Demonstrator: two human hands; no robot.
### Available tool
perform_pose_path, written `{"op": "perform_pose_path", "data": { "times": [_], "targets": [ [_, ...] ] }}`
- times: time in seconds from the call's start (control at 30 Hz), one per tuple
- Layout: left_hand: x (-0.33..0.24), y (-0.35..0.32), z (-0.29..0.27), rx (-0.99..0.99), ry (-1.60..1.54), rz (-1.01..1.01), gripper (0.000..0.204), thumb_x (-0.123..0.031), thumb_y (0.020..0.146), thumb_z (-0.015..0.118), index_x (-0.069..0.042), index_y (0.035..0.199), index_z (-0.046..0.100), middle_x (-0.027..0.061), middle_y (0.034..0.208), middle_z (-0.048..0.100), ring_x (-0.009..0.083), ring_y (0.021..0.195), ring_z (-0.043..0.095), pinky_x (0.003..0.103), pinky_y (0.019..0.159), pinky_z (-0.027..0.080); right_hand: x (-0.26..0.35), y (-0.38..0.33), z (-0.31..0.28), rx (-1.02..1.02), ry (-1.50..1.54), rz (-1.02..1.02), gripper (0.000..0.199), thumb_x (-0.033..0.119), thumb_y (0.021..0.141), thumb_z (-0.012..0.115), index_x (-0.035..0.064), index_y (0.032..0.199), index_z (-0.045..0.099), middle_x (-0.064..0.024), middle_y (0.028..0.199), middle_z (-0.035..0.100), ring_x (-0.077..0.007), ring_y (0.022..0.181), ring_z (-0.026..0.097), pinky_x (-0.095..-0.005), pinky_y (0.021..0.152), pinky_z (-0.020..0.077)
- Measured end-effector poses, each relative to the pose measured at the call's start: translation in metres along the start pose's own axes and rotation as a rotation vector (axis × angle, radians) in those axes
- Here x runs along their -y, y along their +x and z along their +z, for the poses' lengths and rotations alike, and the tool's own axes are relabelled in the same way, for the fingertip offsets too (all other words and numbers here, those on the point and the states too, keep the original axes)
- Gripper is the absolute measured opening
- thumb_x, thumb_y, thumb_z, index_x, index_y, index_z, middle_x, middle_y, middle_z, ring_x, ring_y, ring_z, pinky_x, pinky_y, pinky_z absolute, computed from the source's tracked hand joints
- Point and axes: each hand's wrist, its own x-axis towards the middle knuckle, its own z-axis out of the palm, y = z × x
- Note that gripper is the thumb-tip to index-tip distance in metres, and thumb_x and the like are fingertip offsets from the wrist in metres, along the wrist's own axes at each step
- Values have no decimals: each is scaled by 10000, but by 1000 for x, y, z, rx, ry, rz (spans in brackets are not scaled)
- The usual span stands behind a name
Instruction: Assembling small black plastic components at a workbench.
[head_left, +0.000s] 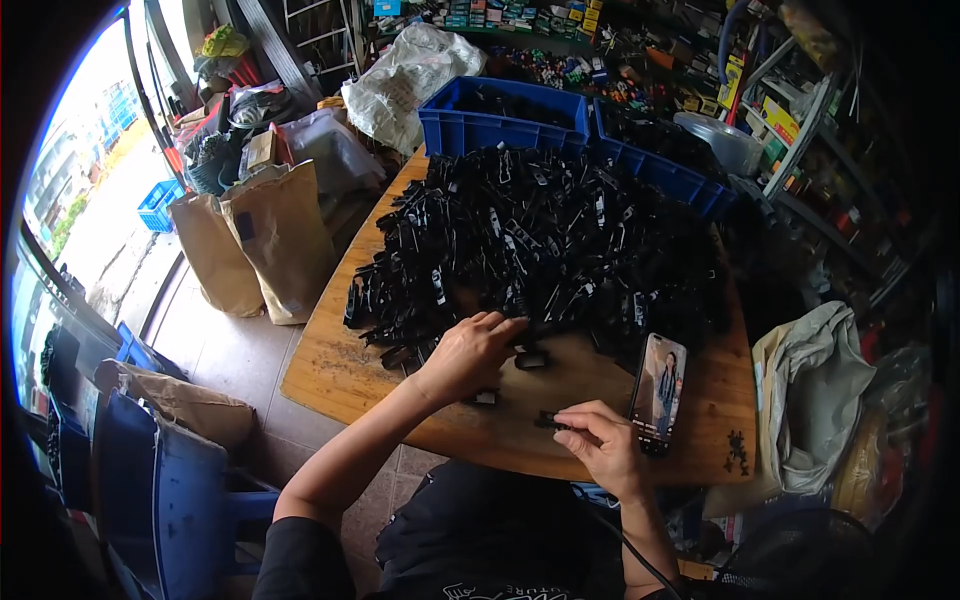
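Observation:
A large heap of black clip-like plastic parts [540, 235], with glints of metal, covers the far part of a wooden table [330, 340]. At the heap's near edge my left hand [470, 352] is closed, its fingers bent and pointing right. Whatever lies under those fingers is hidden. A loose black piece [532, 359] rests just right of them. Close to the table's front edge, my right hand [608, 448] pinches a small black part [548, 420] between thumb and fingers; its exact kind is too small to make out.
A phone [660, 390] with a lit screen leans beside my right hand. Tiny black bits [737, 452] lie at the right corner. Blue crates [505, 125] stand behind the heap. Paper sacks [275, 240] and a blue chair [170, 490] are left; a pale sack [815, 390] is right.

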Motion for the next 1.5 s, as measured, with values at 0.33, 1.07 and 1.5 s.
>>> {"op": "perform_pose_path", "data": {
  "times": [0.33, 1.07, 1.5],
  "targets": [
    [-42, -19, -25, 149, -768, -399, 333, -8, 828, 574, 5, 1161, 559, 89, 1038, 634, 97, 884, 571, 252, 759, 470, 20, 27, -9, -311, 7, -74, 155, 114, 829, 665, -24, 886, 627, -34, 762, 586, -62, 633, 525, -182, 564, 413],
    [-41, -59, -35, -347, -1346, -703, 285, -63, 862, 540, -4, 1141, 544, 50, 879, 602, 124, 803, 590, 274, 759, 478, -12, 65, 29, 34, -793, -320, 135, -5, 704, 675, 2, 815, 599, -84, 903, 571, -226, 828, 547, -301, 731, 471],
    [-71, -51, -24, -43, -1545, -661, 374, 1, 799, 560, 20, 1172, 532, 94, 957, 622, 159, 835, 605, 279, 801, 474, 38, 24, 7, -138, -134, -451, 270, 61, 795, 659, 23, 1046, 566, -98, 1048, 597, -220, 920, 563, -298, 792, 472]
  ]
}}
